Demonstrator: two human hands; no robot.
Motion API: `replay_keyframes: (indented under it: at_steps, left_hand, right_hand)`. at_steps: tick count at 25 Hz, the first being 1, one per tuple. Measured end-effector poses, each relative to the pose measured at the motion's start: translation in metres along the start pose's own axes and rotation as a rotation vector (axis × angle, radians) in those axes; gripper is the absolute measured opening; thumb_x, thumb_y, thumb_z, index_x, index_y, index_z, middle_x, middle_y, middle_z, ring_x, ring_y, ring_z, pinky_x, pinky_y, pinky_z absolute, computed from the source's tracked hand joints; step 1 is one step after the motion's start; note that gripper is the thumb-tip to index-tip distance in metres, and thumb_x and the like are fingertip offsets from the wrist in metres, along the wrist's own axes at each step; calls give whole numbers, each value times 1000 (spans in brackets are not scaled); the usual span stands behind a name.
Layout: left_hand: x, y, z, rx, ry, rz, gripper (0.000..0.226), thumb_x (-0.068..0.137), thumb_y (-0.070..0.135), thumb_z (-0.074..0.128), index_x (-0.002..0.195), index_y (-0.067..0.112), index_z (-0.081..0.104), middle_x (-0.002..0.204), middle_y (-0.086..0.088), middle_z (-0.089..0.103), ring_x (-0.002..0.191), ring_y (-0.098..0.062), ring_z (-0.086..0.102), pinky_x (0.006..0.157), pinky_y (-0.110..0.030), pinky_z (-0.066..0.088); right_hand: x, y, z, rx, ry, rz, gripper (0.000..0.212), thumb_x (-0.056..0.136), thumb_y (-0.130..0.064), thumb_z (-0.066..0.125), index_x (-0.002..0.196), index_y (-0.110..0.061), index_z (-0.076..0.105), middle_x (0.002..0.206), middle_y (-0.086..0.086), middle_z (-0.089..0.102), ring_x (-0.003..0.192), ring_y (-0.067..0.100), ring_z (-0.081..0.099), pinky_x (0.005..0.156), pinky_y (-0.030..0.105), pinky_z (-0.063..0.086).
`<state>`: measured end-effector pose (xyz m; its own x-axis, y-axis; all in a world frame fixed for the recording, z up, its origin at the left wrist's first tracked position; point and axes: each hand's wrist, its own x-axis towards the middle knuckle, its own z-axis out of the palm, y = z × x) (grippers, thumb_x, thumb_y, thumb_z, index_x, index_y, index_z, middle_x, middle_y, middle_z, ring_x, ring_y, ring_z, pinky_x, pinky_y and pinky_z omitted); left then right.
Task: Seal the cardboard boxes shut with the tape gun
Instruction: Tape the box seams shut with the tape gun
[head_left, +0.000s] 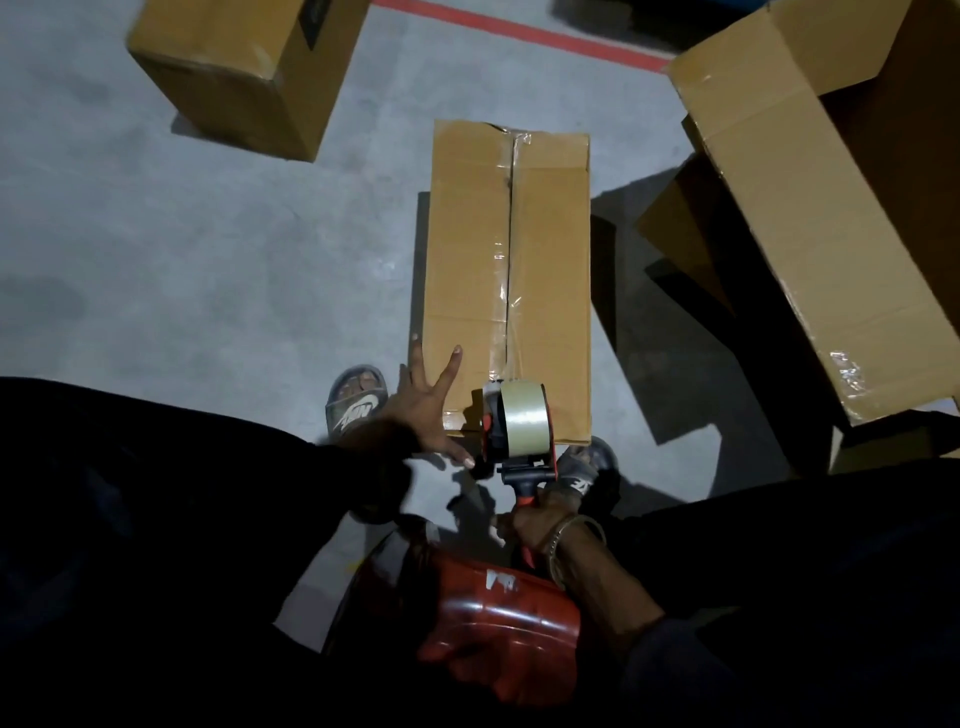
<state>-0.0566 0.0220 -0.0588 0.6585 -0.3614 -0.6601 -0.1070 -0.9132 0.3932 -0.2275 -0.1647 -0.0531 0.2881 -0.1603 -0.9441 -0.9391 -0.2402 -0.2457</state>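
Taping the centre seam of a box (511, 280) on a grey floor (208, 249).

The box is tall, tan, flaps closed; clear glossy tape runs along its seam to the tape gun (511, 431) at the near edge. The right hand (540, 519) grips the gun's handle (red and black); the left hand (423, 405), fingers spread, presses the near left corner. Other boxes lie around.
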Motion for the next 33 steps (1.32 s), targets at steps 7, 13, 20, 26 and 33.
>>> replay_keyframes:
  at_steps: [7, 13, 20, 26, 33]
  left_hand:
    - [51, 11, 24, -106, 355, 5, 142, 73, 20, 89, 158, 50, -23, 162, -9, -45, 144, -60, 33, 96, -64, 55]
    - [122, 29, -49, 567, 419, 469, 129, 74, 82, 58, 166, 23, -11, 170, -20, -23, 157, -36, -22, 124, -67, 1]
    - [162, 34, -59, 807, 231, 798, 130, 68, 84, 53, 165, 28, -14, 173, -13, -16, 161, -27, -11, 127, -59, 0]
    - [164, 31, -54, 838, 232, 789, 123, 78, 85, 44, 164, 24, -18, 172, -13, -18, 160, -27, -12, 126, -61, -1]
    - [162, 30, -53, 775, 282, 825, 114, 84, 84, 38, 166, 24, -12, 174, -12, -11, 161, -28, -7, 126, -61, 2]
  right_hand:
    - [-10, -26, -9, 81, 311, -206, 26, 74, -29, 81, 67, -21, 57, 78, 9, 72, 79, 31, 70, 75, 37, 56]
    - [37, -50, -21, 297, 225, -251, 20, 54, -31, 81, 59, -29, 62, 64, 8, 68, 81, 35, 75, 74, 64, 59]
    - [17, -57, -18, 253, 237, -233, 30, 69, -55, 77, 71, -31, 59, 57, -6, 62, 63, 25, 64, 75, 60, 59]
    - [16, -44, -6, 89, 277, -197, 29, 63, -60, 61, 86, -43, 60, 65, -8, 63, 74, 31, 68, 80, 53, 60]
    - [18, 4, 8, 115, 258, -56, 20, 56, -45, 76, 76, -41, 71, 89, 16, 68, 58, 28, 69, 62, 49, 62]
